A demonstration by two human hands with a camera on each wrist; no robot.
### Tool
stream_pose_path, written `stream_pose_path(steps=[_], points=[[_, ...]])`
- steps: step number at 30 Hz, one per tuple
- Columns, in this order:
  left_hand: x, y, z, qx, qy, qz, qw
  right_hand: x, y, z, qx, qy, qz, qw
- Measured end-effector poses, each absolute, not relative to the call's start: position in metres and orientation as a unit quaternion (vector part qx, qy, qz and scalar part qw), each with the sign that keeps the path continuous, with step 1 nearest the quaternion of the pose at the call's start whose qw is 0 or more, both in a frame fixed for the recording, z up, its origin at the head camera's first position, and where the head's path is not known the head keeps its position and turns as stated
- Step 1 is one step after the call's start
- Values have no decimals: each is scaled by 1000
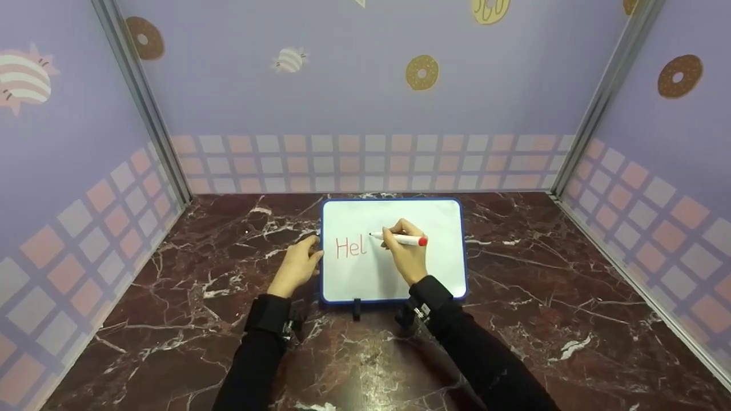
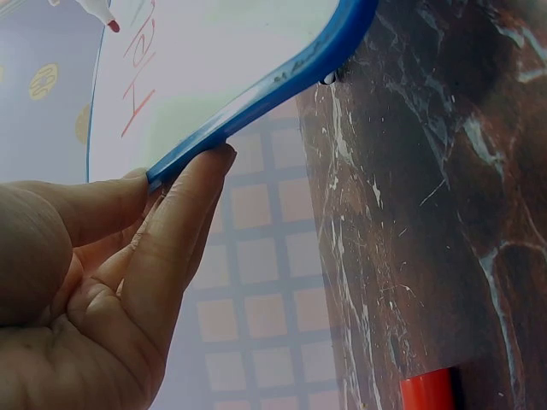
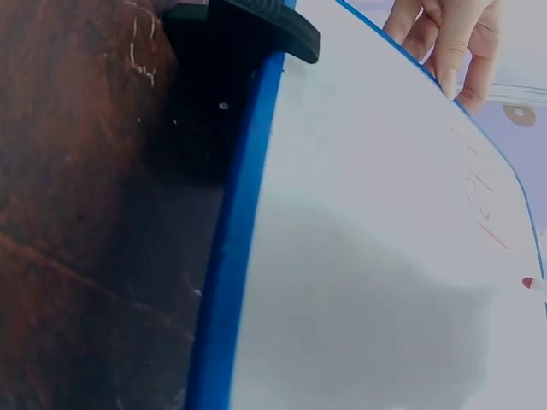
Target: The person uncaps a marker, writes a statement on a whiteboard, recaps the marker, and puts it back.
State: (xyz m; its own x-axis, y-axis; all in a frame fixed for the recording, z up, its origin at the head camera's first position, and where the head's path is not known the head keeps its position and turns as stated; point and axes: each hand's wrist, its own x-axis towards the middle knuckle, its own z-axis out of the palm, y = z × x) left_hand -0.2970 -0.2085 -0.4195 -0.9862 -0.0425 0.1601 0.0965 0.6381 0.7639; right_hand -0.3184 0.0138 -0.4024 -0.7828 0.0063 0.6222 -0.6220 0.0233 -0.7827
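Left hand (image 1: pixel 297 260) pinches left edge of blue-framed whiteboard (image 1: pixel 446 228). Right hand (image 1: pixel 410 257) grips white marker (image 1: pixel 408 239), its tip just right of the red "Hel" lettering (image 1: pixel 350 246).

Blue-framed whiteboard (image 1: pixel 354 279) reads "Hel" (image 1: pixel 354 249) beside a marker (image 1: pixel 410 239).

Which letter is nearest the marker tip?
The red l, rightmost of three on the whiteboard; the H and e stand farther left, away from the marker tip.
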Motion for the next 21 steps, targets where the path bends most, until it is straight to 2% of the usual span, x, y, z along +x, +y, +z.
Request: stream_pose_path(steps=[12,21], points=[[-298,-208,-419,-13,-901,-426,80,-322,12,-405,239,-676,646,260],[-297,-209,-418,-21,-902,-424,77,-319,14,-410,241,-682,647,243]])
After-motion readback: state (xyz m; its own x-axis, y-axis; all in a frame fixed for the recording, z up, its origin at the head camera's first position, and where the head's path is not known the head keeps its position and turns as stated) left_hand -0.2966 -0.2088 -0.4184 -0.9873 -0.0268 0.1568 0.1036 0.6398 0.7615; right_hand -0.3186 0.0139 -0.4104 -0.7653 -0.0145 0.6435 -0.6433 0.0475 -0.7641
